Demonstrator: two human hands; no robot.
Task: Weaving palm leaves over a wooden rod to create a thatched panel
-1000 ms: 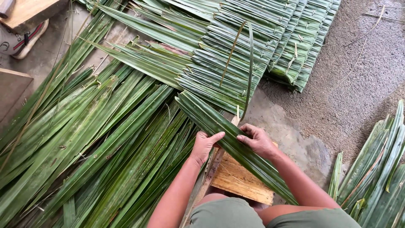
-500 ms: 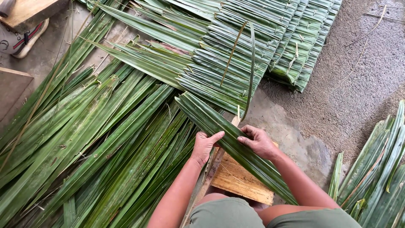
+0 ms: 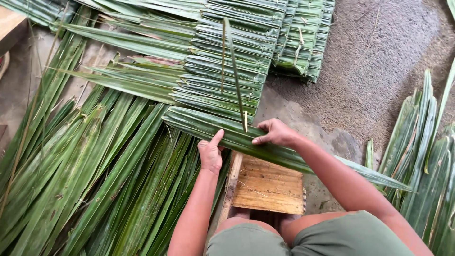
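Green ribbed palm leaves [image 3: 118, 156], pale yellow-brown wooden board [image 3: 268, 187]

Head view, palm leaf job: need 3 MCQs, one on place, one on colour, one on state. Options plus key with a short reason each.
1. Where does the wooden board lie?
A. On top of the stitched leaf panel
B. On the ground under the person's forearms, just in front of their knees
C. Leaning against the loose leaves at the right edge

2. What colour is the folded palm leaf held in both hands?
A. Green
B. Dry brown
C. Yellow

3. How do the hands meet that leaf?
A. Only the left hand touches it
B. Both hover clear of it
C. The left hand and the right hand both grip it

Key: 1 B, the board shows below the arms, by the knees. 2 A, the leaf is green along its whole length. 3 C, the fingers of both hands press on the leaf.
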